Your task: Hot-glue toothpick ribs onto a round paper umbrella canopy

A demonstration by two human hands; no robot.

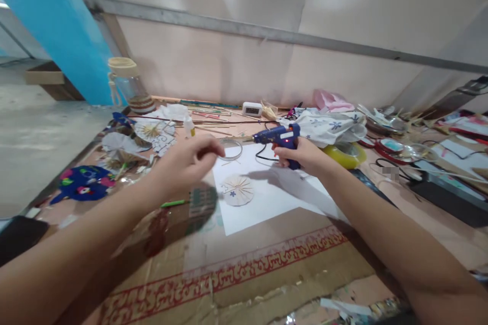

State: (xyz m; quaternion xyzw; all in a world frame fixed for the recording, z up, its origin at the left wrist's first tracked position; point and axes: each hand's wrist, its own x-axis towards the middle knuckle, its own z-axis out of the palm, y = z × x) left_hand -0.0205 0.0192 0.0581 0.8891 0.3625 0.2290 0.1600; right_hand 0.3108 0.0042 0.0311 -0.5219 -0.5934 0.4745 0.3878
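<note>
My right hand [299, 155] is wrapped round the handle of a blue glue gun [277, 135], its nozzle pointing left and a small red light showing on it. My left hand [190, 160] is raised left of the nozzle with fingers curled together; what they may hold is hidden. A thin clear ring [241, 151] shows right beside its fingertips, and I cannot tell whether they touch it. Below the hands, a small round fan [238, 198] with thin ribs and a blue flower lies on white paper [263, 213].
Paper fans [152, 131], a blue patterned piece [86, 183] and a small glue bottle [188, 126] are at left. A glass jar [133, 86] stands behind. Patterned cloth [328, 124], yellow tape [346, 155] and a black box [450, 195] with cables lie right. Cardboard [267, 284] covers the front.
</note>
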